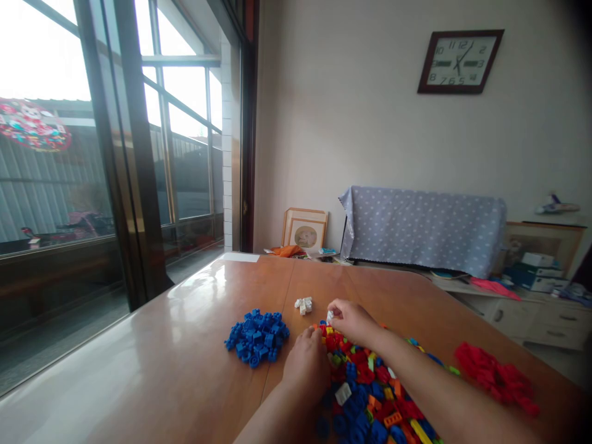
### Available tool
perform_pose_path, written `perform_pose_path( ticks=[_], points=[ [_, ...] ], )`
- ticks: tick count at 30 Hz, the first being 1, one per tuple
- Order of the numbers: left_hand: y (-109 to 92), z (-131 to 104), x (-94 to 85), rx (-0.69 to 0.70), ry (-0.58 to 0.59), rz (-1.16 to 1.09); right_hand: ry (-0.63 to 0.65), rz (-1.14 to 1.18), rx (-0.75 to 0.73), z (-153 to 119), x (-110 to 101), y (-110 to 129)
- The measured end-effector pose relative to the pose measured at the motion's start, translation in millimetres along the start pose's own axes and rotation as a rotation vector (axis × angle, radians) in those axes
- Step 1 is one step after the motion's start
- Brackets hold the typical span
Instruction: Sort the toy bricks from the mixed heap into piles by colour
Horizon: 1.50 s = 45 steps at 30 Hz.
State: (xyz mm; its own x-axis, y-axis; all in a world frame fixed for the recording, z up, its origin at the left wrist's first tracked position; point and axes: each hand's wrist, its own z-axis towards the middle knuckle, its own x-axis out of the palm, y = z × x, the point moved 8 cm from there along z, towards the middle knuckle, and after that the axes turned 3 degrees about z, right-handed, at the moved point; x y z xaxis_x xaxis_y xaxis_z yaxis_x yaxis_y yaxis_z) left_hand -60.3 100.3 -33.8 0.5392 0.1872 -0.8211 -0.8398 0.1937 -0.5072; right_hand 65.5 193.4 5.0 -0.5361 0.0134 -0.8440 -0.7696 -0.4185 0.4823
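My right hand [352, 320] pinches a small white toy brick [330, 317] at the far edge of a mixed heap of coloured bricks [365, 394]. At the heap's left side rests my left hand [306, 361], its fingers loosely bent, with no brick visible in them. Just beyond the hands lies a little cluster of white bricks [304, 305]. Left of my left hand sits a pile of blue bricks [257, 337]. One more white brick [343, 393] lies on top of the mixed heap. My forearms cover part of the heap.
All of this is on a brown wooden table [185, 364]. A red heap [497, 376] lies at the right, and a white sheet [240, 257] at the far left edge. Beyond the table a polka-dot cloth [423, 228] covers something large. Glass doors [60, 185] stand at the left.
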Motion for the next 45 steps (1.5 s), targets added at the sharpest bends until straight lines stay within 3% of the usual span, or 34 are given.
perform_pose_path(
  ticks=[8, 15, 21, 35, 39, 45],
  points=[
    [5.5, 4.4, -0.4, -0.041, 0.009, -0.02, 0.08, -0.079, 0.066, 62.7, 49.5, 0.7],
    [1.9, 3.2, -4.0, -0.037, 0.027, 0.012, 0.097, -0.142, 0.107, 82.5, 74.9, 4.7],
    [0.3, 0.9, -6.7, -0.047, 0.033, 0.029, 0.097, -0.156, 0.11, 94.4, 84.8, 9.8],
    [0.0, 1.1, -3.1, -0.059, 0.081, 0.069, 0.031, -0.112, 0.157, 117.5, 90.0, 2.4],
    [-0.2, 2.5, -1.1, -0.045, 0.078, 0.067, 0.029, -0.056, 0.142, 110.2, 76.4, 2.7],
    [-2.3, 3.7, -3.5, -0.025, 0.081, 0.056, 0.009, 0.086, 0.161, 79.7, 37.7, -13.8]
  ],
)
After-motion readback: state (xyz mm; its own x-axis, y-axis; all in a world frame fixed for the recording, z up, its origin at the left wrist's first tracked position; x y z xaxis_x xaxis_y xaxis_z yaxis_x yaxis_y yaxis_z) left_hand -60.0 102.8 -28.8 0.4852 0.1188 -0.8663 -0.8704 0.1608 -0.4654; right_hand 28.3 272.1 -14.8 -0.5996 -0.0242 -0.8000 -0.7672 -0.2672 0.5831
